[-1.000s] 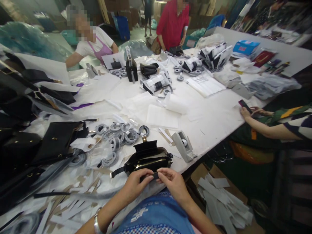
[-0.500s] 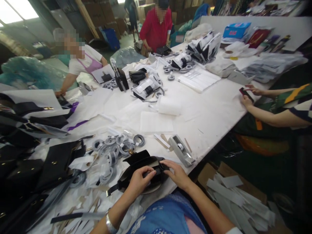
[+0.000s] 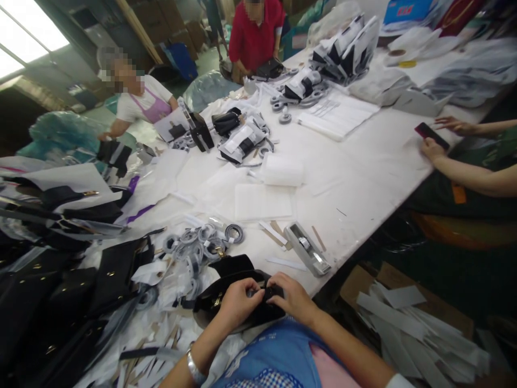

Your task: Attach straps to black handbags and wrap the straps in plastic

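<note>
A small black handbag [image 3: 226,293] lies at the near edge of the white table [image 3: 363,178], its flap open toward the far side. My left hand [image 3: 238,304] rests on the bag's top with fingers curled, pinching something small at its right end. My right hand [image 3: 293,299] meets it there, fingers closed on the same dark fitting [image 3: 269,292]. What exactly they pinch is too small to name. A silver bracelet sits on my left wrist.
Coiled grey straps [image 3: 202,242] and a tape dispenser [image 3: 307,249] lie just beyond the bag. Black bags [image 3: 81,269] pile up at left. Another person's hands hold a phone [image 3: 431,134] at right. Two people work at the far end. A box of paper strips [image 3: 404,318] sits below.
The view has tilted up and left. My hands have come closer together on the bag's right end, and the bag sits nearer the table edge.
</note>
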A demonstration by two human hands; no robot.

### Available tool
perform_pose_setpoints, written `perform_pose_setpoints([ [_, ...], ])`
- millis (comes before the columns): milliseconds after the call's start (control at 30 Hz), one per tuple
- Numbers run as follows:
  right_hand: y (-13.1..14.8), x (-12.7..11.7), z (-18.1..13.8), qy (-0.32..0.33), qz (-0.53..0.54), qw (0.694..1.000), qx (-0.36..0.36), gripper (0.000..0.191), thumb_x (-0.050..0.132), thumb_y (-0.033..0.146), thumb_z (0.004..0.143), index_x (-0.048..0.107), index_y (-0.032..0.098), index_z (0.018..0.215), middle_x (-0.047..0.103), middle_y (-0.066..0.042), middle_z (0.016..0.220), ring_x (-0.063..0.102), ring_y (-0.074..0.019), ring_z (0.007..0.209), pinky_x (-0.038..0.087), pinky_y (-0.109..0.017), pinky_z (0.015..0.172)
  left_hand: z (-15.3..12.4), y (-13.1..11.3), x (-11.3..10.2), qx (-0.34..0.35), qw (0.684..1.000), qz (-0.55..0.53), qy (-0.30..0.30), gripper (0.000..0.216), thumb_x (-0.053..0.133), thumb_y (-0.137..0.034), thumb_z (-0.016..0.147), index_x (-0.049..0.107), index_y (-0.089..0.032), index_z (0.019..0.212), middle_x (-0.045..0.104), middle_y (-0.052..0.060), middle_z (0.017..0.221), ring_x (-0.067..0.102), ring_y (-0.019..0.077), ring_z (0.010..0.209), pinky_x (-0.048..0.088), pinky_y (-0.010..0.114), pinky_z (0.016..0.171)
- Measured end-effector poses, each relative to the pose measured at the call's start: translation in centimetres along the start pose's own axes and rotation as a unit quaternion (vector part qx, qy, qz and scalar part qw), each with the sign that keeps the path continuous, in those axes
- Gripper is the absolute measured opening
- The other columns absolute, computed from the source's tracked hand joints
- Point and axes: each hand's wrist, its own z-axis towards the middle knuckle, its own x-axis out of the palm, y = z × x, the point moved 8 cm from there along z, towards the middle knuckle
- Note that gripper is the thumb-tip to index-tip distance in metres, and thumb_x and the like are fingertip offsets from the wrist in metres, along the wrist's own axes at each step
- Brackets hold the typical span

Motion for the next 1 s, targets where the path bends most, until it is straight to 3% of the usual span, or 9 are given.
perform_pose_setpoints([
  [200,0.4,0.1,0.6,-0.008,-0.02,1.0,-0.019,0.025,0.064,0.005,0.076,0.063,0.022,0.094,0.063,-0.002,0.095,0.059,-0.0209,0.093,0.047,-0.031,0.083,-0.3,-2.3,-0.8,0.0,0.99,0.134,-0.032,0.01,0.064,-0.03,0.079,0.068,-0.022,0.074,0.072,0.001,0.073,0.065,0.0192,0.071,0.034,0.025,0.06],
  [433,0.1,1.6,-0.5,-0.037,-0.043,0.998,-0.03,0.03,0.058,0.0,0.074,0.063,0.021,0.094,0.064,-0.003,0.095,0.06,-0.0209,0.095,0.05,-0.032,0.086,-1.6,-2.6,1.0,0.013,0.969,0.235,-0.074,0.009,0.059,-0.026,0.084,0.064,-0.022,0.077,0.07,0.002,0.077,0.065,0.0197,0.071,0.029,0.026,0.058],
  [800,0.1,2.9,-2.7,-0.151,-0.061,0.987,-0.005,0.033,0.051,-0.002,0.077,0.062,0.021,0.098,0.065,-0.006,0.102,0.056,-0.0238,0.101,0.047,-0.039,0.093,-3.1,-1.5,2.8,0.026,0.961,0.255,-0.108,0.017,0.052,-0.03,0.092,0.062,-0.021,0.083,0.07,0.004,0.082,0.066,0.0195,0.076,0.034,0.026,0.061],
  [1000,-0.3,3.2,-3.6,-0.175,-0.045,0.983,-0.011,0.031,0.055,0.001,0.079,0.063,0.023,0.1,0.065,-0.005,0.102,0.058,-0.0227,0.101,0.048,-0.038,0.092,-2.8,-1.8,2.6,0.055,0.97,0.23,-0.064,0.017,0.054,-0.031,0.091,0.065,-0.021,0.083,0.071,0.002,0.079,0.066,0.019,0.073,0.035,0.025,0.06],
])
